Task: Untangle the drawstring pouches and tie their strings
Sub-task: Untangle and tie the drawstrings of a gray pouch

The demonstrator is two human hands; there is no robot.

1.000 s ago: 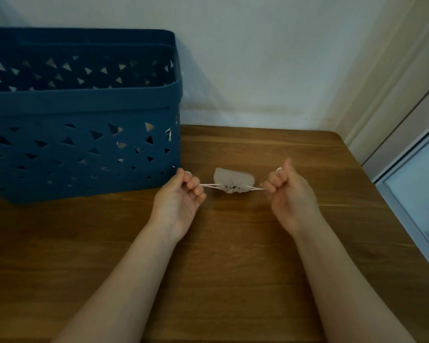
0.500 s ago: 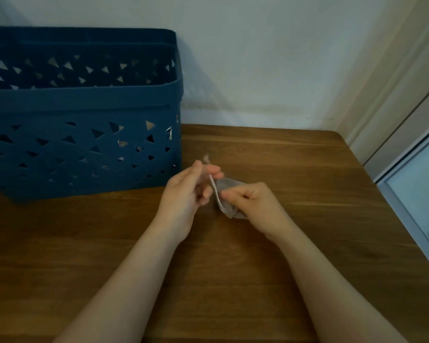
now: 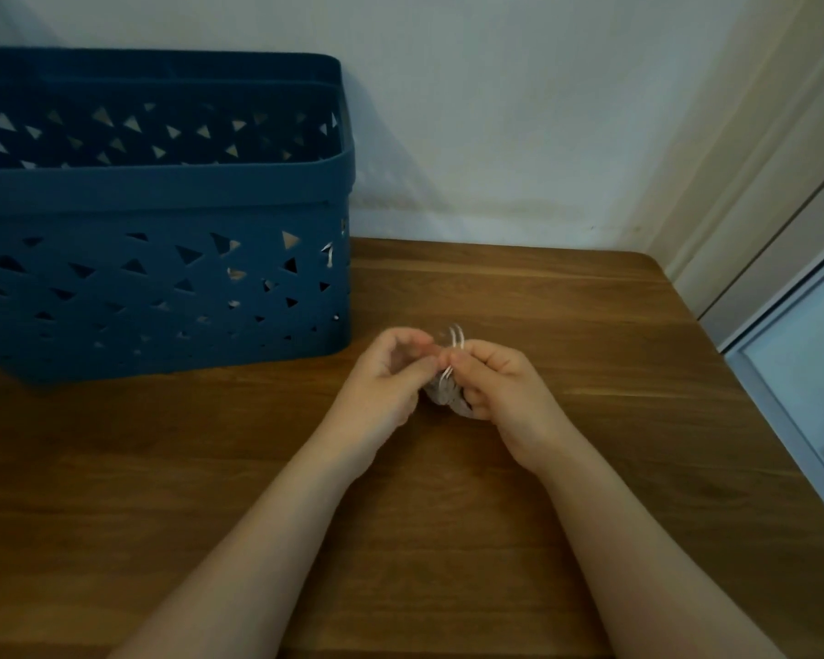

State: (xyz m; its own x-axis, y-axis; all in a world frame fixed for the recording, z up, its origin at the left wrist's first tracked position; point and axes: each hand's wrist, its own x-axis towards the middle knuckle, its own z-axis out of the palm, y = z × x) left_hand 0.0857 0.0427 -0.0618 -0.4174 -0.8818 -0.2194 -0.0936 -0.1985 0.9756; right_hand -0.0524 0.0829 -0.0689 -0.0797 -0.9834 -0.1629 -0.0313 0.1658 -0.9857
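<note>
The hands meet just right of the basket's (image 3: 163, 259) near corner, low over the table (image 3: 543, 325). The left hand (image 3: 381, 387) is curled, thumb and forefinger drawn together at the pouch's (image 3: 441, 394) left side; whether they actually pinch a string there cannot be told, as the fingers hide the contact. Between the two hands sits the pouch, a small pale bundle, bunched and mostly covered, touching both. The strings (image 3: 455, 340) rise from it as thin white loops arching above the fingers, farther from the person. The right hand (image 3: 500, 397) is closed around the pouch's right side, its fingertips nipping the strings where they leave the fabric.

The step in hand looks like the tying: the pouch's mouth appears gathered and the strings are being brought together over it. The next move likely calls for crossing one loop over the other and drawing it through while the pouch is kept from slipping. Thin cord in dim light will demand a fine pinch.
</note>
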